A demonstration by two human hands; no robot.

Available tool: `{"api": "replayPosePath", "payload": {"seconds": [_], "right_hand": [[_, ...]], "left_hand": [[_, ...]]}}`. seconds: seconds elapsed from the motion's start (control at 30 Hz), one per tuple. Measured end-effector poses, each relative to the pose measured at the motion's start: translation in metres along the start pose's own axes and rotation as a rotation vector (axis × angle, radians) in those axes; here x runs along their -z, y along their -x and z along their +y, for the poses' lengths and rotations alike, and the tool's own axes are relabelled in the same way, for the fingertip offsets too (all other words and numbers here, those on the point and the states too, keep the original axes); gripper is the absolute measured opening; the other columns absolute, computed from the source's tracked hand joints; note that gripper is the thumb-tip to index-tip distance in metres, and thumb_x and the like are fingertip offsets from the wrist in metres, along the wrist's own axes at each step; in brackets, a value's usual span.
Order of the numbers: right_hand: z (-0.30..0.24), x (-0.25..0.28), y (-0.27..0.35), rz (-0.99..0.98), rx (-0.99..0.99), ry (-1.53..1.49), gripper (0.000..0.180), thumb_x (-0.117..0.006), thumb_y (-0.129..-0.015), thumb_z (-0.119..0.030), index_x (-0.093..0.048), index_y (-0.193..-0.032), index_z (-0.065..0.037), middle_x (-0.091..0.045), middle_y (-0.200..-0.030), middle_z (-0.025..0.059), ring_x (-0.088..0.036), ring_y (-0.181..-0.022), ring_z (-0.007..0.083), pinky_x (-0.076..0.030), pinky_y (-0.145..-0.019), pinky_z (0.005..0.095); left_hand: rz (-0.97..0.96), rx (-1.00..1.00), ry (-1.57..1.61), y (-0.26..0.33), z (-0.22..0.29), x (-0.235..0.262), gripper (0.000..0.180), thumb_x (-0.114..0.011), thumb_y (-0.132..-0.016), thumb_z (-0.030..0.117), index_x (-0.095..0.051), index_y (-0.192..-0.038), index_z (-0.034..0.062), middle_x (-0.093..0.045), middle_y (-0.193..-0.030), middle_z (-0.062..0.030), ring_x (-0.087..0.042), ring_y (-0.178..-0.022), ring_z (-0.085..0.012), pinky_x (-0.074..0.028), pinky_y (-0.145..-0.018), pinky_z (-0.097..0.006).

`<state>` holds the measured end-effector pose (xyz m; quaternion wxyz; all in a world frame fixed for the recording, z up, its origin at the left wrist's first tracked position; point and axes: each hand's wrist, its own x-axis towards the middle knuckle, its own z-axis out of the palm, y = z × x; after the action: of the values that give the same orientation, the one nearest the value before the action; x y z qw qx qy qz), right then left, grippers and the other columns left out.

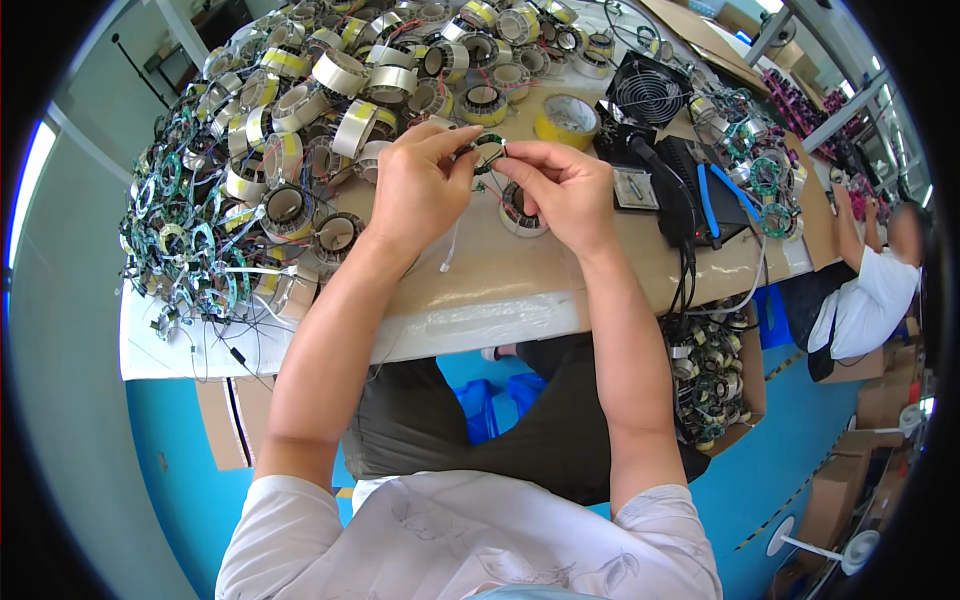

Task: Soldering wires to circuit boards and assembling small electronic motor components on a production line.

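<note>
Over the middle of the table, my left hand (pixel 424 185) and my right hand (pixel 572 195) meet fingertip to fingertip around a small ring-shaped green circuit board (pixel 487 150). Both hands are closed in a pinch on its opposite edges. A thin white cable with a plug (pixel 449 250) dangles below, beside my left hand. Just under my right fingers, a ring-shaped wound coil (pixel 521 212) rests on the table, partly hidden by them. What exactly lies between my right fingertips is too small to make out.
Coils with yellow and white tape (pixel 340 73) are heaped at the back left, beside a pile of green ring boards (pixel 195 235). Right of my hands are a yellow tape roll (pixel 566 121), a black fan (pixel 650 90) and blue-handled pliers (pixel 709 200). Another person (pixel 870 290) sits far right.
</note>
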<state>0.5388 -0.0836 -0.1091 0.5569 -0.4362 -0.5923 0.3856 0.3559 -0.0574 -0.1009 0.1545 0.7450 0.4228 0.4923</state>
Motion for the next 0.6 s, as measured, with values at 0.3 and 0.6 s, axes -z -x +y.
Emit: {"api": "replayPosePath", "payload": {"seconds": [0.3,0.6], "right_hand": [[0.014,-0.010,-0.004,0.089,0.334,0.109,0.010,-0.076,-0.088,-0.005,-0.077,-0.097,0.000,-0.072,-0.079,0.0026,-0.062,-0.060,0.0050,-0.046,-0.051,0.0204],[0.017,-0.013,-0.004,0.106,0.356,0.205,0.011,-0.078,-0.085,-0.005,-0.076,-0.094,0.001,-0.071,-0.078,0.0054,-0.065,-0.063,0.0075,-0.049,-0.054,0.0220]], "left_hand": [[0.037,-0.004,0.049,0.002,0.005,-0.006,0.023,-0.073,-0.082,0.001,-0.077,-0.105,0.0016,-0.068,-0.083,-0.0111,-0.064,-0.064,-0.0183,-0.052,-0.061,-0.031],[0.046,-0.004,0.061,0.003,0.005,-0.006,0.024,-0.071,-0.080,0.001,-0.077,-0.103,0.0017,-0.069,-0.083,-0.0107,-0.066,-0.065,-0.0186,-0.054,-0.062,-0.030]]}}
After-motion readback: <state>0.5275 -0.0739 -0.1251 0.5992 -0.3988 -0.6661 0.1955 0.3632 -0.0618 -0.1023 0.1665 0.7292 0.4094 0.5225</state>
